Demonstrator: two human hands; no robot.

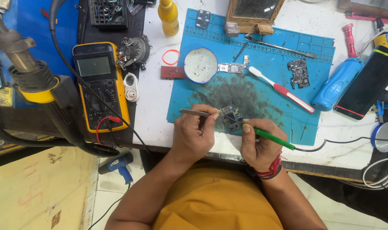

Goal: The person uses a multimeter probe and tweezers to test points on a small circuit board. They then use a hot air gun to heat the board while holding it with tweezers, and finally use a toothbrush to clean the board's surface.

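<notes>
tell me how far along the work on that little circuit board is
Done: the small circuit board is bare and lies on the blue mat; a second board lies apart at the mat's far right.
In hand: the left hand holds tweezers at the board's edge, and the right hand holds a green-handled iron with its tip at the board.
Left: cannot tell; the joints are too small to see.
</notes>
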